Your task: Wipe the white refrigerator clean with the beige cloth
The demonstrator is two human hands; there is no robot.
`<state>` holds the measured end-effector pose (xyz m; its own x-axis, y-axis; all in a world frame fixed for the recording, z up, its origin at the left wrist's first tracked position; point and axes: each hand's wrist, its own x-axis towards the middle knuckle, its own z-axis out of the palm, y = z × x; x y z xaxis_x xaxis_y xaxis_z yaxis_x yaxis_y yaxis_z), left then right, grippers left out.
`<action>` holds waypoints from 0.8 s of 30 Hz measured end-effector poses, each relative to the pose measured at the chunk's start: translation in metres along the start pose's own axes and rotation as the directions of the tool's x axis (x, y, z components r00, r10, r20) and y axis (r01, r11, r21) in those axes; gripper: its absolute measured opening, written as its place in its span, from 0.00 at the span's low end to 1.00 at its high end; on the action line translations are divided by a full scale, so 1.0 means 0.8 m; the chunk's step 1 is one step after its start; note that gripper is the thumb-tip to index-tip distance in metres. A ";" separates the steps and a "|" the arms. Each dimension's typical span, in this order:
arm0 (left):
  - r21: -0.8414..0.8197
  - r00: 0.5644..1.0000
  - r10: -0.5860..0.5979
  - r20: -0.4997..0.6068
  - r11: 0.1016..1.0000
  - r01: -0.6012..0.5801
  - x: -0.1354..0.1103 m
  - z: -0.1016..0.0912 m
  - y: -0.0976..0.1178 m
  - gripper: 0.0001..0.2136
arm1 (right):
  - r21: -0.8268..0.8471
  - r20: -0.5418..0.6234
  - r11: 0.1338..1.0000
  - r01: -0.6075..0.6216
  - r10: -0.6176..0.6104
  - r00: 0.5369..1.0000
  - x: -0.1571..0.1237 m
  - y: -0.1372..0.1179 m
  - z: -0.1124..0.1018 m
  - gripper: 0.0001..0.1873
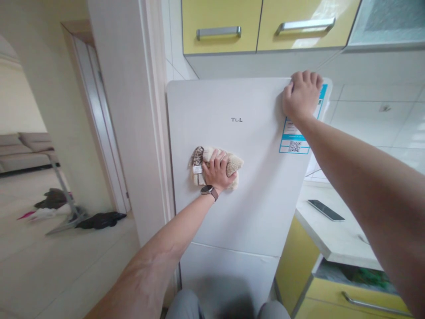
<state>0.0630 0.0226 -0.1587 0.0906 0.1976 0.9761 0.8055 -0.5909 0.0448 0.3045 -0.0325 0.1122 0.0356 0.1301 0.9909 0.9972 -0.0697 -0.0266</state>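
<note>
A white fridge (252,186) stands in front of me, its upper door facing the camera. My left hand (217,173), with a watch on the wrist, presses a beige cloth (202,161) flat against the door's left middle. My right hand (301,95) grips the door's top right corner, fingers curled over the top edge, just above a blue and white label (294,139). My knees show at the bottom of the view.
Yellow upper cabinets (222,24) hang above the fridge. A white counter (335,235) at the right holds a dark phone (325,209), with yellow drawers (352,301) below. A door frame (133,133) at the left opens onto a room with a sofa and clothes on the floor.
</note>
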 end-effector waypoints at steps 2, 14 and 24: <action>-0.007 1.000 0.004 0.002 1.000 -0.004 -0.012 0.003 0.000 0.30 | -0.006 0.006 1.000 -0.004 0.004 1.000 -0.001 -0.002 -0.002 0.08; -0.049 0.996 0.006 0.087 0.999 -0.001 -0.050 0.008 0.001 0.31 | -0.090 0.045 0.994 -0.056 0.060 0.997 -0.004 -0.013 -0.018 0.18; -0.086 0.974 -0.009 0.225 0.996 0.029 -0.111 0.018 -0.001 0.32 | -0.018 0.044 0.999 -0.033 0.034 0.998 -0.002 -0.013 -0.019 0.28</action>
<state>0.0625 0.0166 -0.2481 0.2130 0.3737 0.9028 0.7541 -0.6504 0.0912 0.2931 -0.0474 0.1127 0.0720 0.1716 0.9825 0.9942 -0.0917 -0.0569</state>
